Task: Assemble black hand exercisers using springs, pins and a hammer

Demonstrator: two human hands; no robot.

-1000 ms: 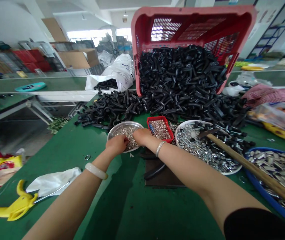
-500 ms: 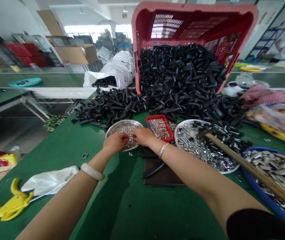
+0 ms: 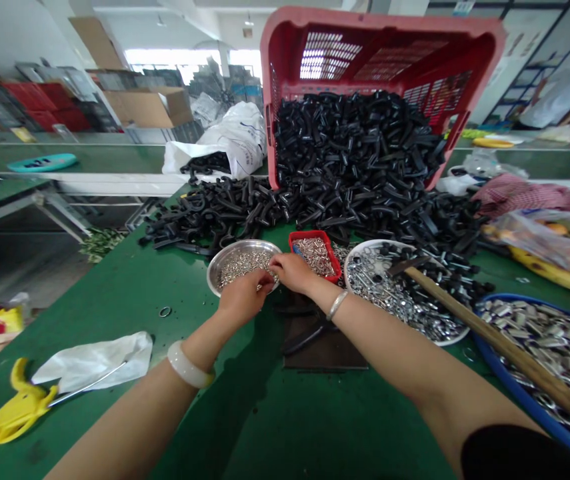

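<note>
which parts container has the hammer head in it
The round white tray, just right of the red box; only the hammer's wooden handle crosses the blue basin.

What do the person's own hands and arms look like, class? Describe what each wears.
Both hands are ungloved. Above the left hand sits a thick, rounded white bangle with a yellowish patch; no sleeve shows on that arm. Above the right hand is a slimmer, silvery bracelet, and a plain black sleeve shows higher up.
</note>
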